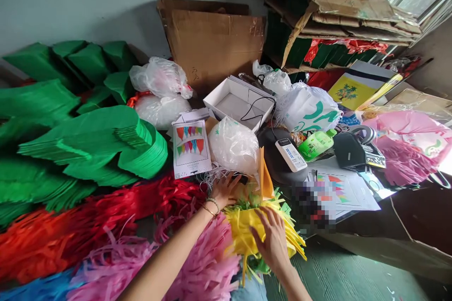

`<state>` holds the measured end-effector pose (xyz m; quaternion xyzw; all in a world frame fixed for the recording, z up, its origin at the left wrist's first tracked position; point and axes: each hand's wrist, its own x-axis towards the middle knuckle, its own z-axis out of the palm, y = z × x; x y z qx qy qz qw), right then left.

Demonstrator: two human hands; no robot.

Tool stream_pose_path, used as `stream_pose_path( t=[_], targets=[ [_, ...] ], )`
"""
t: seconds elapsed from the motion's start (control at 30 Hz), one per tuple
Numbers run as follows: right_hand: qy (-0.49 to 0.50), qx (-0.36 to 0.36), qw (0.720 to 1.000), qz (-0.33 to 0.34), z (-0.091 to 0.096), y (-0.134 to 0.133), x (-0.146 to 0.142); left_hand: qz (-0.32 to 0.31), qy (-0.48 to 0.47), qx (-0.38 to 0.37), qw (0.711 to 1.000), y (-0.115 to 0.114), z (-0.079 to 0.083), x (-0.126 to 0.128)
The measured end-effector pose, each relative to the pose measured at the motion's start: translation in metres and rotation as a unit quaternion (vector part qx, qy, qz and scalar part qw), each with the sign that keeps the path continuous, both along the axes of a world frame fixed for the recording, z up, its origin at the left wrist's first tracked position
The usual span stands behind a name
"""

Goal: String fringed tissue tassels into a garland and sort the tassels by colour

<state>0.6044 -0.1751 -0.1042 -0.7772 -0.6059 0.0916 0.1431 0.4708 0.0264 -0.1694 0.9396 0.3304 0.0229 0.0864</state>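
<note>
My left hand (224, 191), with a bracelet at the wrist, lies with its fingers spread on the far side of a bunch of yellow paper fringe (247, 228), next to some green fringe (250, 202). My right hand (271, 237) rests flat on the near side of the same yellow bunch, fingers stretched out. An orange paper piece (265, 176) stands just behind the bunch. Pink fringe (205, 258) lies under my left forearm.
Stacks of green paper cutouts (95, 143) fill the left. Red fringe (88, 221) runs across the front. Plastic bags (233, 146), a white box (240, 101), a remote (291, 154), a green bottle (317, 143), printed sheets (190, 148) and cardboard boxes (215, 42) crowd the back.
</note>
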Motion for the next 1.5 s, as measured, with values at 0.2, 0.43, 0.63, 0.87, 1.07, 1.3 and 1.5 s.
stream_pose_path(
  t=[0.2, 0.43, 0.63, 0.87, 1.07, 1.3, 1.5],
  targets=[
    [-0.086, -0.029, 0.995, -0.034, -0.018, 0.094, 0.015, 0.014, 0.026, 0.005, 1.0, 0.02, 0.001, 0.004],
    [-0.115, -0.038, 0.993, 0.011, -0.043, 0.154, 0.02, 0.034, 0.051, -0.007, 0.998, 0.079, -0.003, 0.009],
    [-0.104, -0.024, 0.994, 0.028, -0.049, 0.222, 0.041, 0.046, 0.061, -0.02, 0.997, 0.149, 0.001, 0.027],
    [-0.103, 0.002, 0.994, 0.047, -0.049, 0.286, 0.059, 0.053, 0.048, -0.011, 0.997, 0.211, 0.01, 0.048],
    [-0.115, 0.015, 0.989, 0.094, -0.047, 0.213, 0.052, 0.082, 0.041, -0.01, 0.996, 0.2, 0.032, 0.054],
    [-0.113, -0.019, 0.987, 0.109, -0.057, 0.179, 0.1, 0.059, 0.016, -0.025, 0.998, 0.072, 0.075, 0.044],
    [-0.08, -0.027, 0.989, 0.124, -0.04, 0.182, 0.133, -0.04, 0.03, -0.119, 0.992, -0.048, 0.06, 0.006]
  ],
)
